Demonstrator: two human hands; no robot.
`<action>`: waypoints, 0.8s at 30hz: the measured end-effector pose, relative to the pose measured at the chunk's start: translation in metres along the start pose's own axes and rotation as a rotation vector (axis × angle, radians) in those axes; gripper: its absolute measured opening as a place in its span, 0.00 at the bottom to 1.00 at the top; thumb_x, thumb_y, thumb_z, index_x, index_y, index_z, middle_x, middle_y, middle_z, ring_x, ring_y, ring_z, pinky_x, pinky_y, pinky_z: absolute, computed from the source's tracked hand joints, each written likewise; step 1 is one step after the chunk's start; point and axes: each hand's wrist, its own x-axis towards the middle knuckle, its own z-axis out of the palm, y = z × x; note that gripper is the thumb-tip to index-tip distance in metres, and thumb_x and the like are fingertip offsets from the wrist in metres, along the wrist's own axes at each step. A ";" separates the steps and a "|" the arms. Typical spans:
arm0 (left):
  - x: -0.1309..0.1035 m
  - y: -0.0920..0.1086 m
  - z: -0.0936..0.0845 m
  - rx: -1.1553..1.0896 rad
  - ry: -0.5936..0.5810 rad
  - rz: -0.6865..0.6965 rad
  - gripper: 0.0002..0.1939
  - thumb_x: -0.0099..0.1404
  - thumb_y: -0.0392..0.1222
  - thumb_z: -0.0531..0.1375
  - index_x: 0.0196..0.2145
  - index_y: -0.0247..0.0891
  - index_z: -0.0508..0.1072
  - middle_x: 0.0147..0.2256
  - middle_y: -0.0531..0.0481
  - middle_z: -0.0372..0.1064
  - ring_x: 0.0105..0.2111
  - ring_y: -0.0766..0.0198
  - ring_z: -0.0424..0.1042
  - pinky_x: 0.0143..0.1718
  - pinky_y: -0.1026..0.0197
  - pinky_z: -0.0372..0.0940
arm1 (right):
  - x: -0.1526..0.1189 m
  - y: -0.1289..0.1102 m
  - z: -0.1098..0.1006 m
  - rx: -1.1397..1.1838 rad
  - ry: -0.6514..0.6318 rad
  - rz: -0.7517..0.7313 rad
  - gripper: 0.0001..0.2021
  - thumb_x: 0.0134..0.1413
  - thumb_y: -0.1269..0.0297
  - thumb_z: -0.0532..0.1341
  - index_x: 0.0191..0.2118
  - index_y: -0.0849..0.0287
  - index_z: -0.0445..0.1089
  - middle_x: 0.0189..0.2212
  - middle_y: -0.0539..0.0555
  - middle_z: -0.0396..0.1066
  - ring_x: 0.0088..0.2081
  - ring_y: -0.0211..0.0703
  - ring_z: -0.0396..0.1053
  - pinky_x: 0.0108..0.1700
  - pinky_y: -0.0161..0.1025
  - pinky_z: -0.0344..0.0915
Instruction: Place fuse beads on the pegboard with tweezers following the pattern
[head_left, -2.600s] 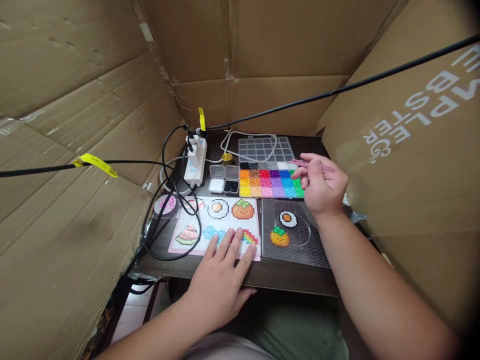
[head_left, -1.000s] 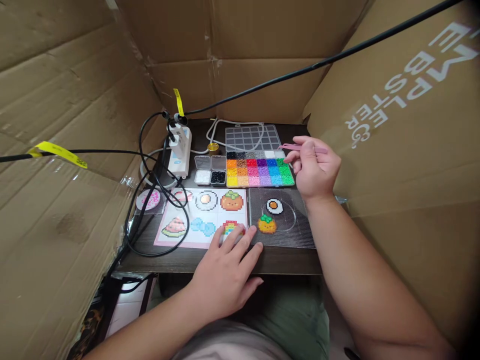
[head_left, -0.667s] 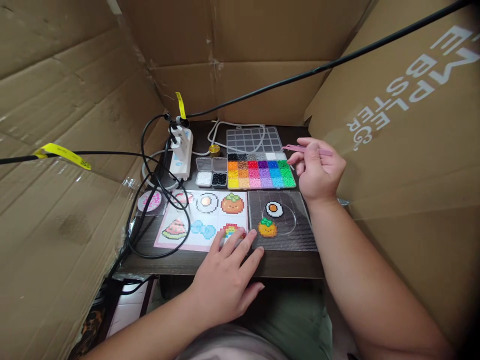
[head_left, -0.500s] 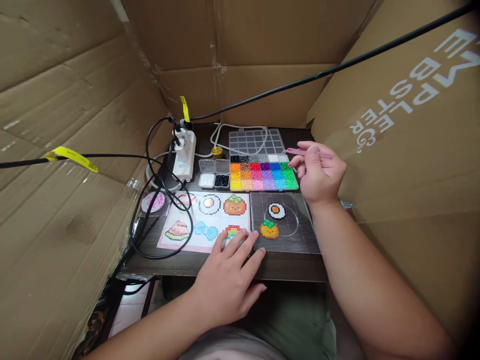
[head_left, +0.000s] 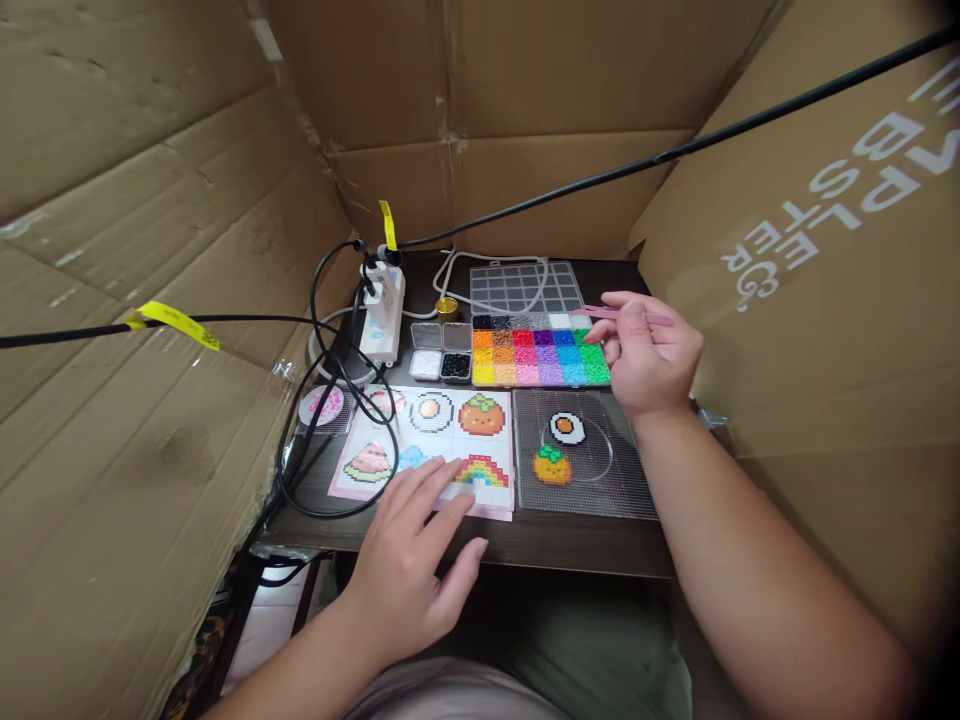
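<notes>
My right hand is closed on pink tweezers, whose tips are over the upper right of a bead box sorted by colour. My left hand has its fingers spread, fingertips on the lower edge of a pattern sheet showing a rainbow, persimmon, egg and watermelon. To the right of the sheet lies a clear pegboard. On it are a bead egg and an orange bead persimmon with green leaves.
Small boxes of white beads and black beads stand left of the bead box. Behind them is a yellow tin. A power strip and looping black cables fill the left. Cardboard walls surround the table.
My left hand has moved left across the sheet, uncovering the rainbow pattern. The view has shifted slightly; my right hand still holds the tweezers near the box.
</notes>
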 end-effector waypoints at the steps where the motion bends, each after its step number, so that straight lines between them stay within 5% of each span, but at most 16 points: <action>1: -0.003 -0.002 0.000 0.029 -0.009 -0.021 0.17 0.66 0.37 0.60 0.53 0.35 0.70 0.58 0.36 0.67 0.61 0.47 0.64 0.60 0.41 0.61 | 0.000 0.000 0.000 -0.001 -0.002 0.000 0.16 0.63 0.49 0.60 0.39 0.57 0.76 0.21 0.50 0.71 0.27 0.39 0.74 0.31 0.38 0.72; 15: -0.013 -0.001 0.010 0.134 0.008 -0.092 0.16 0.68 0.43 0.58 0.51 0.38 0.72 0.58 0.41 0.71 0.58 0.50 0.69 0.61 0.45 0.58 | -0.002 -0.003 0.004 -0.012 0.003 0.038 0.19 0.60 0.44 0.60 0.39 0.57 0.75 0.19 0.49 0.70 0.26 0.40 0.74 0.29 0.38 0.69; 24: -0.014 -0.001 0.009 0.137 -0.039 -0.106 0.17 0.68 0.43 0.57 0.53 0.38 0.71 0.59 0.42 0.70 0.60 0.49 0.67 0.62 0.41 0.54 | -0.002 -0.001 0.003 -0.022 -0.009 0.052 0.21 0.59 0.43 0.61 0.39 0.58 0.75 0.20 0.50 0.71 0.20 0.36 0.67 0.21 0.34 0.59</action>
